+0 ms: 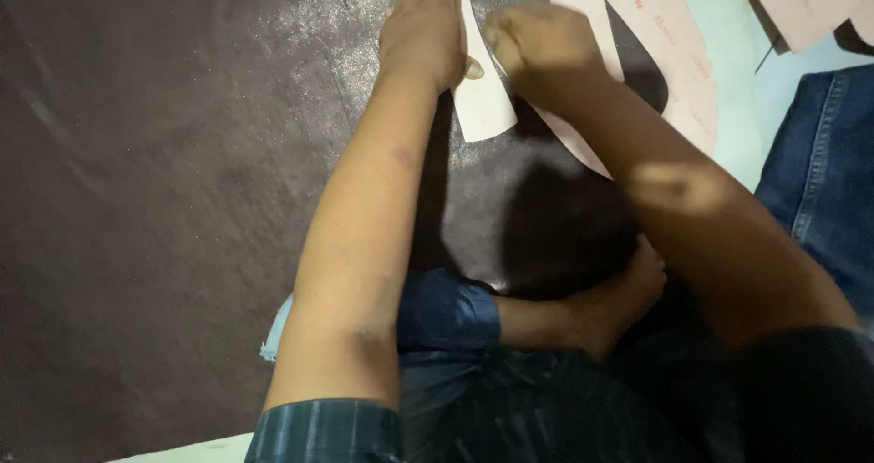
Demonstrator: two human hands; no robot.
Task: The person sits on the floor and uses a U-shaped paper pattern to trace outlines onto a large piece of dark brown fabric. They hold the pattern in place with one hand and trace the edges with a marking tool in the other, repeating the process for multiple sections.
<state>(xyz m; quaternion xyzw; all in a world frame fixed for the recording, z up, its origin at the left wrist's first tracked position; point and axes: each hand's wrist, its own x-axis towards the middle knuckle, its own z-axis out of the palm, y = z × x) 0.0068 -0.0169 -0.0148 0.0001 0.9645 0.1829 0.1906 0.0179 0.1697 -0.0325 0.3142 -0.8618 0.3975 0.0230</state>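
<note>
The white paper pattern (481, 90) lies flat on the big dark leather sheet (164, 199) at the far side of the bench. The left hand (423, 26) presses it down with flat, open fingers, and the right hand (537, 40) is curled shut just beside its right edge, though I cannot tell what it grips. It looks like the shape is being traced, so the pattern must stay put; more pink patterns (674, 35) lie further right.

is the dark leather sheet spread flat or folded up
Spread flat: the dark leather sheet lies open across the surface, with the left hand pressing a pale paper pattern piece onto it.
</note>
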